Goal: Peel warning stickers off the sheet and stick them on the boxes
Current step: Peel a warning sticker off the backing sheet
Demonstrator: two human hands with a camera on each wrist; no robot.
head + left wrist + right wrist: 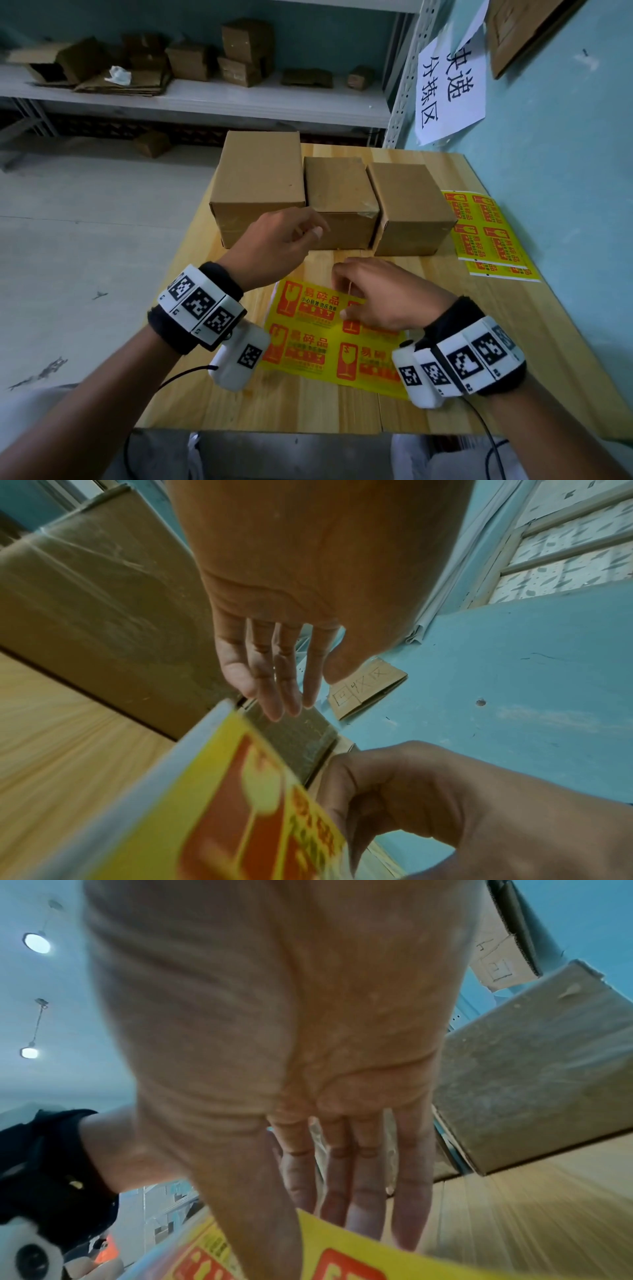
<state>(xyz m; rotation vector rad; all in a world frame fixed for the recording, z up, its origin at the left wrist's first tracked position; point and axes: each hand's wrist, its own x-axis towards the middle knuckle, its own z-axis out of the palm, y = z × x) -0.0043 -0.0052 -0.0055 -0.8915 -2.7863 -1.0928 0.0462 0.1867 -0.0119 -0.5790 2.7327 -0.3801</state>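
Here, both forearms are extending forward over the wooden surface (479, 342), each wrist carrying a black band with coded markers. The left hand (274, 246) is hovering palm-down in front of the row of three cardboard boxes (339, 192), which are standing side by side at the far edge of the surface; its fingers (270, 685) are lying straight and relaxed, gripping nothing. The right hand (380, 294) is resting low over the yellow sticker sheet (308, 346), which is lying flat near the front edge, between the two wrists. In the right wrist view its fingers (363, 1191) are reaching straight down to the top edge of the sheet, while the thumb is crossing over the printed face; whether they are pinching a sticker cannot be told. More sticker sheets (486, 233) are lying right of the boxes.
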